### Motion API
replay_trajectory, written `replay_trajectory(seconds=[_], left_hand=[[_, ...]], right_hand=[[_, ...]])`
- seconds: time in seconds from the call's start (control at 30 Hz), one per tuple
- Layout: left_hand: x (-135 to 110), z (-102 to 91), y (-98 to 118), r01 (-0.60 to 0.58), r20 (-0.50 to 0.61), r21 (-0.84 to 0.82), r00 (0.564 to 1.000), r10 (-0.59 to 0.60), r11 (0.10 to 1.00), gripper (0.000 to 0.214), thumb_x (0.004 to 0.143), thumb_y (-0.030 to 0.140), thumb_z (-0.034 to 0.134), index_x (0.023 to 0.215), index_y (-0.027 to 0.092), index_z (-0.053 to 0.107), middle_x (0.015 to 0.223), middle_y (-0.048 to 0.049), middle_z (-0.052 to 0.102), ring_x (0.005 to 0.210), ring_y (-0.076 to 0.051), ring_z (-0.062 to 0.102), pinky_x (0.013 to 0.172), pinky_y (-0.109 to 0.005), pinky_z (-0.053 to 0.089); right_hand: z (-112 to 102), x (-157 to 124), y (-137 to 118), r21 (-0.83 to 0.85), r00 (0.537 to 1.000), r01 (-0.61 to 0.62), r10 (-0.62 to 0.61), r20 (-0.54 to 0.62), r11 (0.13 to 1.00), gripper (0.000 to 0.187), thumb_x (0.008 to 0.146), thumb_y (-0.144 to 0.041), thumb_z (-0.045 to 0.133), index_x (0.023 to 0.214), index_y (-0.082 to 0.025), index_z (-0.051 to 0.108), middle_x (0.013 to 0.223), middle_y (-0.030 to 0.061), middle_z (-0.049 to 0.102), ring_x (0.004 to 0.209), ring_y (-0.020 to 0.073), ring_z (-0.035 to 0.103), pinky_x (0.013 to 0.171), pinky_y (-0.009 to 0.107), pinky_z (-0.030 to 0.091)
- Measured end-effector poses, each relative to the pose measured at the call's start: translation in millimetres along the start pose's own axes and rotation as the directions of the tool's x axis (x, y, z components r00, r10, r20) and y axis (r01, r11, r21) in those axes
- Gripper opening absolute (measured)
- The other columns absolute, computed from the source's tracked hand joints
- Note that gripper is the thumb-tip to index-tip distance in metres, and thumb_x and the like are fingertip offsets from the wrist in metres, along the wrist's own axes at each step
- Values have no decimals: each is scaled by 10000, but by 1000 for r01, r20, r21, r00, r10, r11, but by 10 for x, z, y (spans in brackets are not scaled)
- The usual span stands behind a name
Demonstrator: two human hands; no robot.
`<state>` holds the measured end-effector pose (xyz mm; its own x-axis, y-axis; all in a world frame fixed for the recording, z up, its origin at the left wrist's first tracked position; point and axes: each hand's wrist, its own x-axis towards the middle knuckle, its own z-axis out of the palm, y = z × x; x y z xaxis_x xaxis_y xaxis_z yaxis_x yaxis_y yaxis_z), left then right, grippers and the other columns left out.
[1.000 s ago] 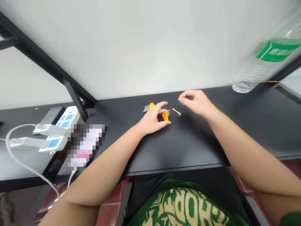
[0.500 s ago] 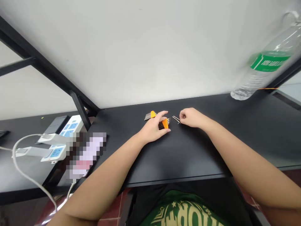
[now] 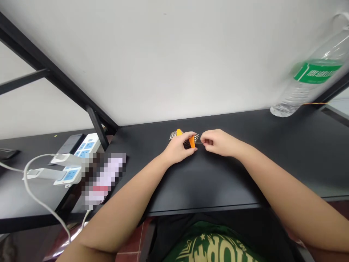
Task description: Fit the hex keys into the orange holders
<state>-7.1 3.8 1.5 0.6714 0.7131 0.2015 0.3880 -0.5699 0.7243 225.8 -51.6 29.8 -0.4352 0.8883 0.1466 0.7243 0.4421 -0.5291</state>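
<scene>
My left hand (image 3: 178, 150) is closed around an orange holder (image 3: 192, 142), thumb below and fingers above. Several thin metal rods sit in the holder; their ends stick out on its left and right sides. My right hand (image 3: 218, 142) pinches a slim metal rod (image 3: 199, 143) between thumb and fingers. That rod points left, and its far end meets the right face of the holder; how deep it goes in I cannot tell. Holder and hands are low over the black tabletop (image 3: 207, 182). My fingers cover part of the holder.
A large clear bottle with a green label (image 3: 317, 72) stands at the back right against the white wall (image 3: 177, 65). To the left are a pixelated phone-like object (image 3: 109, 178), a white power strip (image 3: 89, 142) with plugs and cable, and a black frame post (image 3: 95, 127).
My right hand has moved slightly left and down towards the holder, bringing a rod against it. Earlier, rods lay beside my right fingertips, apart from the holder. The left hand keeps its grip.
</scene>
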Motion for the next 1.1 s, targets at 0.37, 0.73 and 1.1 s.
replay_trajectory(seconds=[0.37,0.73,1.1], left_hand=[[5,-12,23,22,-12,18,1000,-22,1000,515,784,303,778,1273,221,637,1234,-57,725,1093,-232,690,1004,-394,559],[4,14,-21,44,3,13,999,-44,999,649,753,324,817,1350,238,579,1311,-55,709,1230,-253,665,1090,-411,520],[27,110,-44,-50,-28,-196,999,46,979,847,800,279,799,1519,253,352,1474,-145,568,1241,-263,659,1066,-425,543]], right_hand=[[38,-23,-54,-146,999,22,-27,-35,989,186,936,-159,522,775,-189,611,818,28,586,672,140,485,637,275,330],[160,-51,-121,-476,991,116,-137,-9,872,252,947,-58,449,903,-149,680,887,50,570,545,113,277,551,293,231],[339,50,-44,-209,985,106,-132,-114,972,238,952,-155,544,1177,-168,622,1283,116,575,718,126,563,618,268,394]])
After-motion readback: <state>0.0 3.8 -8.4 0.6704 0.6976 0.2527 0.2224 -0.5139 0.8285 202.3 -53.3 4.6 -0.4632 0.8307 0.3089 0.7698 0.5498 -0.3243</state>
